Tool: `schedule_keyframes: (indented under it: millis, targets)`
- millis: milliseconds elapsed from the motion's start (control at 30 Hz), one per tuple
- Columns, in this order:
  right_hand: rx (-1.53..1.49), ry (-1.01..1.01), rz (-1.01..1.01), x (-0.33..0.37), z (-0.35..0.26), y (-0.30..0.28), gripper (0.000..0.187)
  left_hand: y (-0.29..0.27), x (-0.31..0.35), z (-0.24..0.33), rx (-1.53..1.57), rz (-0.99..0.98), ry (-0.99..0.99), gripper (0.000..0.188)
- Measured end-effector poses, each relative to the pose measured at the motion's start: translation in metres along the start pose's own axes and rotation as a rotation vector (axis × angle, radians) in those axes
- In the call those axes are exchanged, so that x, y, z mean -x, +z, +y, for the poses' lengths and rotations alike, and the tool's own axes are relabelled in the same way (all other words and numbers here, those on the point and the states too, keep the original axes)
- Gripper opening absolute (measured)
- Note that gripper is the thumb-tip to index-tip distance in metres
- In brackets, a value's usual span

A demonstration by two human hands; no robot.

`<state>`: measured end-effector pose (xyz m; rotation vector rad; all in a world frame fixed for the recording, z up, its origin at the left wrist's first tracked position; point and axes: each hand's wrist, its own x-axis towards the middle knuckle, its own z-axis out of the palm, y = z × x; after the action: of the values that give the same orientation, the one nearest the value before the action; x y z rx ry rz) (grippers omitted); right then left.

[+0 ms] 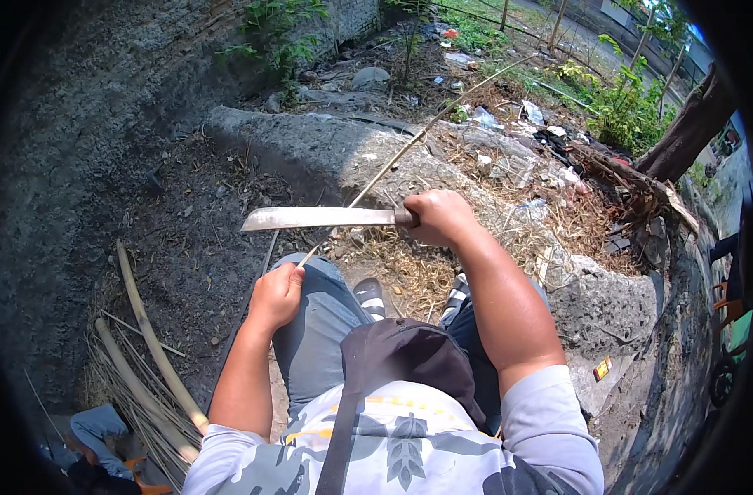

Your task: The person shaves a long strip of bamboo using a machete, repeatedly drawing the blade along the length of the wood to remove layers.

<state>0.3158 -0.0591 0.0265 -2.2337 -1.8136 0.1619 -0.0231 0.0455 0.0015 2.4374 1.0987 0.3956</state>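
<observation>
My right hand [439, 218] is closed round the dark handle of a machete [319, 217]. Its broad, pale blade points left, level across the view above my knees. My left hand [277, 295] grips the near end of a long thin bamboo strip [409, 143] beside my left knee. From that fist the strip slants up and to the right, far out over the ground. The blade crosses over the strip a little beyond my left hand; whether they touch I cannot tell.
Two thick curved poles [145, 318] and a bundle of thin strips [117, 388] lie at the lower left. A rough concrete slab [294, 140] with straw and litter lies ahead. A tree trunk [694, 124] stands at right. Another person's leg [100, 429] shows at lower left.
</observation>
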Motion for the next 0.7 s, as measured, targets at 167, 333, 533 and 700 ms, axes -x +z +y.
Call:
schedule_keyframes:
  millis: [167,333,533,700]
  targets:
    - [0.060,0.166,0.194,0.000,0.031,-0.007,0.017,-0.001,0.001,-0.001,0.063,0.015,0.016,0.040]
    - [-0.439,0.619,0.196,0.003,0.088,-0.001,0.039,0.001,0.000,-0.001,0.018,-0.003,0.034,0.039]
    - [-0.387,0.590,0.243,0.001,0.066,-0.007,0.038,0.005,0.004,-0.005,-0.025,0.049,0.039,0.040]
    - [-0.268,0.304,0.217,-0.001,0.038,0.002,0.035,0.006,0.003,-0.010,0.054,0.068,0.047,0.040]
